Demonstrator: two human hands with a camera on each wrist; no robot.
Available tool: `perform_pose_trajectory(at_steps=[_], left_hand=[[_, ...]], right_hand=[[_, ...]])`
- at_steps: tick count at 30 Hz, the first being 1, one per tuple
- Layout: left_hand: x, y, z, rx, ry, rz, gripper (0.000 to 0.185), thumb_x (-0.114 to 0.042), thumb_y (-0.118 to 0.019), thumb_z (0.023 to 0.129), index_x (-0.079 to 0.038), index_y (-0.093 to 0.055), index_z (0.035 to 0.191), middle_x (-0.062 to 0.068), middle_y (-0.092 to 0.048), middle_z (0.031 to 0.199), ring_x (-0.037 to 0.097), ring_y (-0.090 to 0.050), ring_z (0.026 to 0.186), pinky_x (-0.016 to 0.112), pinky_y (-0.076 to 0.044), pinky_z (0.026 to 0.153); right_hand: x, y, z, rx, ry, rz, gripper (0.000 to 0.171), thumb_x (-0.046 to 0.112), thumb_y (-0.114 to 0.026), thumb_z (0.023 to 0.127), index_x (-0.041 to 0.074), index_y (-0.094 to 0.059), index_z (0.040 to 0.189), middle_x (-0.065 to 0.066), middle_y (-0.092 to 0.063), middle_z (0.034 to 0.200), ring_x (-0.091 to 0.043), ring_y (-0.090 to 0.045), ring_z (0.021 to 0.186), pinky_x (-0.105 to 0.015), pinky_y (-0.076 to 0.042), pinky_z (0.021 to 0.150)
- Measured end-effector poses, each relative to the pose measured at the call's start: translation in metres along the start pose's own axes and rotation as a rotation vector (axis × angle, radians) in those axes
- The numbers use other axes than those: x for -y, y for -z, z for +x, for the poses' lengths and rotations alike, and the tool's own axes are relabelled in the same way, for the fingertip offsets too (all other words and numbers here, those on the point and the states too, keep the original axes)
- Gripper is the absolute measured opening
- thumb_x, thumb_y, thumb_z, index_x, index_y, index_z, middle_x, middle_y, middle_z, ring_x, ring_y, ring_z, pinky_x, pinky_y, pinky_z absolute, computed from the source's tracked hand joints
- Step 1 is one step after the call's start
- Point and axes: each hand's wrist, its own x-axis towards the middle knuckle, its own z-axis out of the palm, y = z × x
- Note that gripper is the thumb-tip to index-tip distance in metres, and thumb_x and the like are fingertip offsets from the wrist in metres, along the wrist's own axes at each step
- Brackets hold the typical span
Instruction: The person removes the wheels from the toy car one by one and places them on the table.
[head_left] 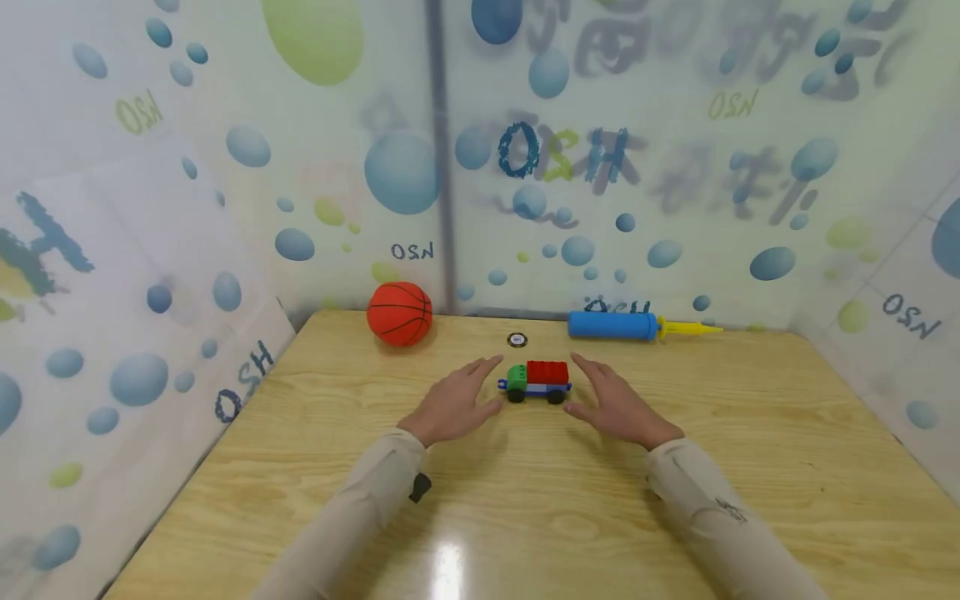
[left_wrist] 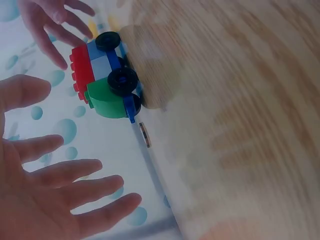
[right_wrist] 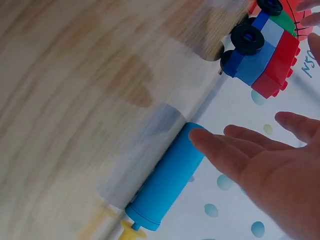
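A toy truck built of blocks [head_left: 537, 381], with a green cab, red studded top, blue base and black wheels, stands on the table between both hands. My left hand [head_left: 453, 402] is held to its left, fingers extended and spread, palm toward the cab. To the right of the truck, my right hand [head_left: 618, 402] mirrors it with straight fingers, nearest the rear end. Gaps show between the truck and both hands. In the left wrist view the truck [left_wrist: 105, 80] is seen cab first; the right wrist view shows its red and blue rear [right_wrist: 265, 55].
At the back left of the wooden table [head_left: 540, 517] sits a red basketball [head_left: 400, 314]. A small round black-and-white disc [head_left: 517, 340] lies behind the truck. A blue hand pump [head_left: 611, 326] with a yellow nozzle lies along the back right, near the patterned wall covering [head_left: 675, 200].
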Motion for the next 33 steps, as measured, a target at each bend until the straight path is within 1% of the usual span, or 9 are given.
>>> perform_pose_trajectory(at_steps=[5,10,11,12,13,17,20,24,33], left_hand=[[-0.001,-0.003,0.007,-0.040,-0.020,-0.038,0.061,-0.031,-0.058,0.100,-0.011,-0.037,0.155,0.013,-0.047,0.156,0.034,-0.049,0.141,0.052,-0.042,0.115],[-0.003,-0.006,0.017,-0.044,-0.007,-0.091,0.057,-0.027,-0.059,0.100,-0.009,-0.043,0.151,0.010,-0.050,0.154,0.031,-0.050,0.140,0.048,-0.040,0.117],[-0.003,-0.007,0.019,-0.043,-0.005,-0.101,0.056,-0.026,-0.058,0.100,-0.009,-0.044,0.151,0.009,-0.051,0.153,0.029,-0.054,0.136,0.048,-0.041,0.117],[-0.003,-0.008,0.021,-0.043,-0.006,-0.113,0.055,-0.027,-0.058,0.100,-0.009,-0.044,0.150,0.010,-0.056,0.148,0.027,-0.062,0.125,0.048,-0.042,0.116],[-0.003,-0.009,0.023,-0.046,-0.008,-0.127,0.055,-0.026,-0.058,0.100,-0.009,-0.045,0.150,0.010,-0.057,0.146,0.025,-0.064,0.117,0.048,-0.042,0.115],[-0.004,-0.013,0.032,-0.062,-0.013,-0.193,0.051,-0.024,-0.058,0.099,-0.008,-0.049,0.147,0.016,-0.064,0.137,0.028,-0.067,0.110,0.050,-0.047,0.109],[-0.005,-0.016,0.037,-0.075,-0.014,-0.234,0.048,-0.020,-0.059,0.098,-0.007,-0.052,0.144,0.020,-0.063,0.138,0.036,-0.061,0.128,0.051,-0.050,0.106],[-0.007,-0.017,0.041,-0.079,-0.021,-0.250,0.046,-0.017,-0.060,0.098,-0.006,-0.054,0.142,0.020,-0.062,0.139,0.036,-0.063,0.126,0.049,-0.052,0.104],[-0.011,-0.022,0.047,-0.081,-0.022,-0.212,0.045,-0.016,-0.063,0.096,-0.004,-0.057,0.139,0.018,-0.065,0.135,0.035,-0.064,0.123,0.049,-0.053,0.102]], right_hand=[[-0.001,-0.001,0.006,0.007,-0.014,0.007,0.080,0.037,-0.064,0.097,0.006,-0.024,0.159,-0.025,-0.034,0.160,-0.048,-0.036,0.144,-0.066,-0.033,0.115],[-0.003,-0.001,0.012,-0.001,-0.002,0.025,0.076,0.036,-0.063,0.097,0.004,-0.028,0.157,-0.023,-0.037,0.159,-0.048,-0.037,0.144,-0.066,-0.032,0.115],[-0.003,-0.001,0.013,-0.003,0.000,0.032,0.075,0.035,-0.063,0.098,0.004,-0.028,0.157,-0.023,-0.037,0.159,-0.048,-0.037,0.144,-0.066,-0.032,0.115],[-0.003,-0.001,0.014,-0.004,0.002,0.039,0.074,0.034,-0.062,0.098,0.004,-0.029,0.157,-0.023,-0.037,0.159,-0.048,-0.037,0.144,-0.066,-0.032,0.115],[-0.003,-0.002,0.015,-0.006,0.003,0.046,0.073,0.033,-0.062,0.098,0.004,-0.030,0.157,-0.023,-0.037,0.159,-0.048,-0.037,0.144,-0.065,-0.032,0.116],[-0.003,-0.003,0.017,-0.013,0.003,0.083,0.069,0.029,-0.062,0.099,0.003,-0.032,0.156,-0.022,-0.036,0.160,-0.047,-0.036,0.146,-0.065,-0.032,0.116],[-0.003,-0.005,0.019,-0.023,0.001,0.098,0.066,0.025,-0.062,0.099,0.003,-0.033,0.155,-0.022,-0.037,0.159,-0.046,-0.039,0.144,-0.064,-0.035,0.114],[-0.002,-0.007,0.022,-0.042,0.010,0.106,0.062,0.021,-0.061,0.100,0.003,-0.036,0.154,-0.023,-0.041,0.157,-0.046,-0.044,0.141,-0.063,-0.039,0.111],[0.002,-0.008,0.029,-0.063,-0.003,0.096,0.056,0.012,-0.060,0.099,0.004,-0.041,0.151,-0.022,-0.048,0.153,-0.044,-0.048,0.138,-0.061,-0.044,0.108]])
